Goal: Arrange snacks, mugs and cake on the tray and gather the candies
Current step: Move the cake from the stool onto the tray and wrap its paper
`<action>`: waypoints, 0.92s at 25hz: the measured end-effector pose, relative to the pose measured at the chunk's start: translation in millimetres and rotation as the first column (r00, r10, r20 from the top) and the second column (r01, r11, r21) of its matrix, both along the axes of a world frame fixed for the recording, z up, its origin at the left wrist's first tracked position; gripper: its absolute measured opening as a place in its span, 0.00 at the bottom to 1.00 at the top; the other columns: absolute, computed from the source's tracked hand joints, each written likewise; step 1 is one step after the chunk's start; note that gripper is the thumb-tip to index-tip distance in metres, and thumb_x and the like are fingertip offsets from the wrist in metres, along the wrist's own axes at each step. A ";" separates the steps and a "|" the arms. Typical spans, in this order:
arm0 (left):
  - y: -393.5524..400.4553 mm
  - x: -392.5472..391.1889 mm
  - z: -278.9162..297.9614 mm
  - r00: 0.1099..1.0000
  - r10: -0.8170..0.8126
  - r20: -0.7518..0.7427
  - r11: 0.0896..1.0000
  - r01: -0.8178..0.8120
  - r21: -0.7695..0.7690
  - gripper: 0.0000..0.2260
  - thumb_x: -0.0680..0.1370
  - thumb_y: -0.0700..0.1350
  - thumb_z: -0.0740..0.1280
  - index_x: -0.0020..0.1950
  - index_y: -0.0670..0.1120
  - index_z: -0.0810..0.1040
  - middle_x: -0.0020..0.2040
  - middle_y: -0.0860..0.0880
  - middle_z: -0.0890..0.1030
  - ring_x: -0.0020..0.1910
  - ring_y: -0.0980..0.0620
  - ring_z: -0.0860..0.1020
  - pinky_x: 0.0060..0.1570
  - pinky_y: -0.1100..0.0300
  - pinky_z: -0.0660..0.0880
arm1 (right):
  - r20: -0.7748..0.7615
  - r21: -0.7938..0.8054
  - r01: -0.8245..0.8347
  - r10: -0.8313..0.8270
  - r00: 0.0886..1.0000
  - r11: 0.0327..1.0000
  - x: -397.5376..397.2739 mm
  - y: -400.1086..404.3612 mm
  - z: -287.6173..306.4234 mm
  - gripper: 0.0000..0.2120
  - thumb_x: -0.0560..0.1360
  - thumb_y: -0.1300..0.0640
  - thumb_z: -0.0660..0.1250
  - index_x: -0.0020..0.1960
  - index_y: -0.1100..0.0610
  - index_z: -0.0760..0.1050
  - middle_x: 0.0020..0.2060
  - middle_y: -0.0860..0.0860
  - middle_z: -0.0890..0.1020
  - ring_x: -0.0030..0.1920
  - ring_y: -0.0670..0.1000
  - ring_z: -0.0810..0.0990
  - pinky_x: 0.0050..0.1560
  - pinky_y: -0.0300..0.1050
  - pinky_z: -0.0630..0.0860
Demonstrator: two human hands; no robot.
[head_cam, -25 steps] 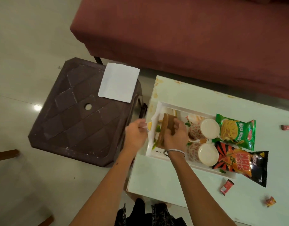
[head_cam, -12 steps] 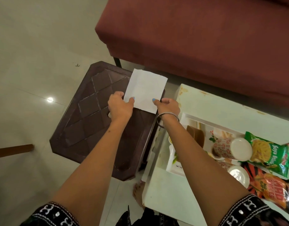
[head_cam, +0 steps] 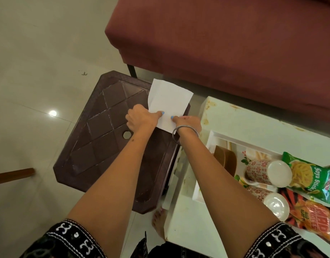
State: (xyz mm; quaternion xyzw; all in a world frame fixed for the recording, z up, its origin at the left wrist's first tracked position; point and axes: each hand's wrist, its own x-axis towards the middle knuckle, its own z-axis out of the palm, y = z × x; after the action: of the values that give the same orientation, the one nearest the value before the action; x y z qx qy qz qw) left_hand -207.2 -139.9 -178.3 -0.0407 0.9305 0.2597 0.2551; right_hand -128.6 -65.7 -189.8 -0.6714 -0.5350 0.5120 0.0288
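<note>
Far left of the frame, bare tiled floor, then the dark brown plastic stool filling the centre-left. On its upper right corner lies a white paper napkin, and both hands are on it: the left hand pinches the napkin's near edge, grip pressed onto the paper, and the right hand, bangle at the wrist, pinches the same edge just beside it. Further right, the white worktop carries the tray at lower right: brown cake inside, two patterned mugs lying on their sides, a green snack packet and an orange one at the tray's right end.
</note>
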 end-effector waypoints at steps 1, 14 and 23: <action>-0.3 -0.1 -1.7 1.000 0.019 0.019 0.999 -0.019 0.027 0.26 0.64 0.57 0.75 0.52 0.40 0.78 0.55 0.42 0.79 0.56 0.42 0.77 0.51 0.47 0.77 | -0.007 -0.005 0.025 -0.025 1.000 1.000 0.3 -0.4 0.9 0.12 0.65 0.52 0.75 0.43 0.58 0.78 0.41 0.53 0.81 0.45 0.55 0.80 0.49 0.49 0.79; -19.1 29.6 34.2 0.808 -0.027 0.589 0.643 -0.437 0.629 0.20 0.70 0.31 0.65 0.61 0.41 0.72 0.57 0.44 0.78 0.56 0.43 0.76 0.46 0.51 0.79 | -0.323 -0.550 0.213 -0.441 0.838 0.808 41.1 -9.1 37.8 0.11 0.67 0.52 0.74 0.42 0.56 0.75 0.37 0.52 0.82 0.37 0.51 0.82 0.32 0.43 0.81; -32.6 123.2 36.1 0.902 -0.152 0.404 0.892 -0.051 0.450 0.14 0.67 0.45 0.75 0.50 0.45 0.79 0.54 0.45 0.82 0.50 0.48 0.81 0.47 0.54 0.79 | -0.418 -0.251 -0.213 0.093 0.904 0.944 147.1 -5.2 39.2 0.20 0.67 0.62 0.73 0.58 0.54 0.75 0.55 0.55 0.81 0.53 0.58 0.80 0.53 0.55 0.79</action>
State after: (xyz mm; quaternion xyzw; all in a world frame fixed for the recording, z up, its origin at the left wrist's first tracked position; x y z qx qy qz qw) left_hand -84.0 -172.5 -142.2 -0.0118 0.7666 0.4455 0.4623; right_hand 18.4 -70.9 -150.6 -0.5044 -0.4883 0.7121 -0.0019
